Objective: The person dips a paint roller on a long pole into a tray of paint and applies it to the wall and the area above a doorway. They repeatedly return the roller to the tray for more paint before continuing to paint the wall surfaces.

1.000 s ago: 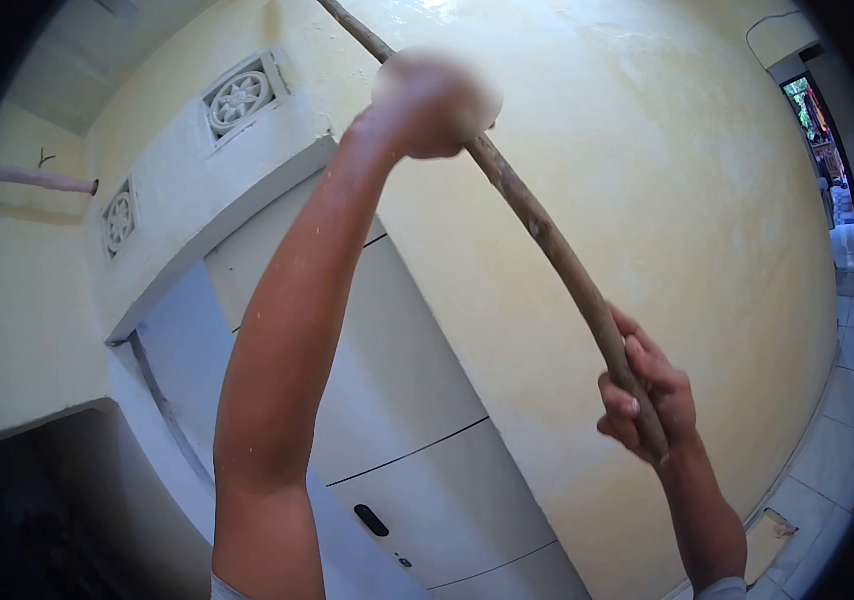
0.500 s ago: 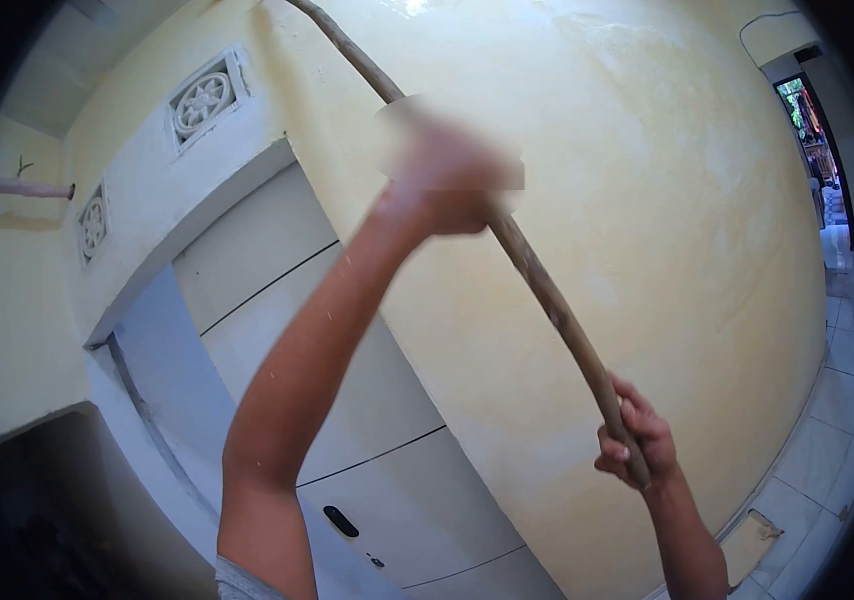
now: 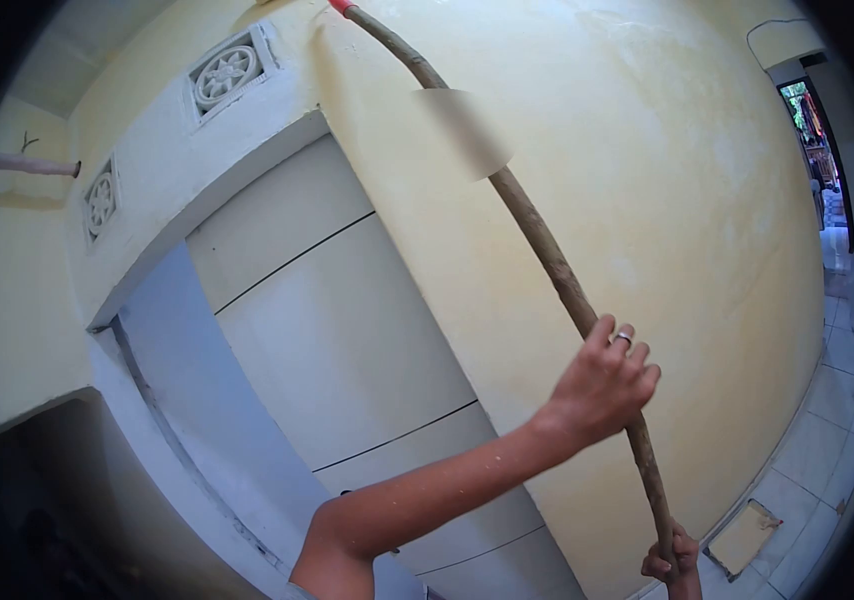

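A long, rough wooden stick (image 3: 537,235) leans up along the yellow wall (image 3: 667,200), with a red tip (image 3: 341,6) at the top edge of the view. My left hand (image 3: 599,385) is wrapped loosely around the stick's lower part, with the fingers slightly spread and a ring on one finger. My right hand (image 3: 674,560) grips the stick's bottom end at the lower edge of the view and is partly cut off. A blurred patch covers a short stretch of the stick higher up.
A white panelled door (image 3: 347,350) sits in a recess to the left, under two round patterned vents (image 3: 227,75). A pole (image 3: 27,165) sticks out at far left. A tiled floor (image 3: 847,400) runs right toward an open doorway (image 3: 815,120).
My left hand slid from high on the stick to just above my right hand. My right hand and the stick's lower end dropped toward the bottom edge. The red tip came into view.
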A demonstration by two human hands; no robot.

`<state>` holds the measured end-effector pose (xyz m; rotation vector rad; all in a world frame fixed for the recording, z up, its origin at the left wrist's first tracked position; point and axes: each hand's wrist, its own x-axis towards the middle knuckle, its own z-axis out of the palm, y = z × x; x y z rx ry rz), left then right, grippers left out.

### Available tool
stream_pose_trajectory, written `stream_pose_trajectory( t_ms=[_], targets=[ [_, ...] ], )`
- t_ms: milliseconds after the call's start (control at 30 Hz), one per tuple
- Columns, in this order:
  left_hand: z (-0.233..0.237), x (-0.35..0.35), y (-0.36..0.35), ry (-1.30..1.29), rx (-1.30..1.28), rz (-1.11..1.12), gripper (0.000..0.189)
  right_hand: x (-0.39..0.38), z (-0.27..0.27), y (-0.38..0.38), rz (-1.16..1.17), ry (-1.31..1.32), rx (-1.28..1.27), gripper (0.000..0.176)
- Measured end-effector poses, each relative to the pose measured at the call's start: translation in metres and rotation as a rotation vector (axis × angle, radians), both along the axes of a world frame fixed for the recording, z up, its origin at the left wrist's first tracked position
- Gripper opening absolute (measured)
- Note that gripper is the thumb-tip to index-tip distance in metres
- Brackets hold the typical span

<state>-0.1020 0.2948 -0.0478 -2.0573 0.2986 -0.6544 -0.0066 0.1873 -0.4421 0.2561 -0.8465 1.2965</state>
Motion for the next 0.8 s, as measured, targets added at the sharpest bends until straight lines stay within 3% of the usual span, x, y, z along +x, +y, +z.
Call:
stream_pose_trajectory(
  t_ms=[167,267,367,533,700,800],
  targets=[
    [-0.047,-0.018,-0.02,0.026,-0.054,-0.027,0.01,-0.024,-0.091,-0.024,-0.044,-0.038,-0.08,0.057],
    [-0.069,-0.03,-0.027,0.034,-0.071,-0.03,0.01,-0.051,-0.088,-0.047,0.03,0.07,-0.225,0.047],
    [-0.069,-0.037,-0.026,0.042,-0.1,-0.023,0.01,-0.061,-0.087,-0.044,-0.013,0.004,-0.226,0.051],
    [0.004,-0.036,-0.013,-0.03,-0.027,0.024,0.002,-0.056,-0.008,-0.01,-0.03,-0.017,-0.062,0.061],
    [0.105,-0.019,-0.005,-0.056,0.001,0.182,0.023,-0.037,0.122,0.006,-0.126,0.037,-0.109,0.062],
    [0.167,-0.005,-0.001,-0.093,0.057,0.158,0.028,-0.017,0.2,0.013,-0.128,0.018,-0.065,0.059]
  ],
)
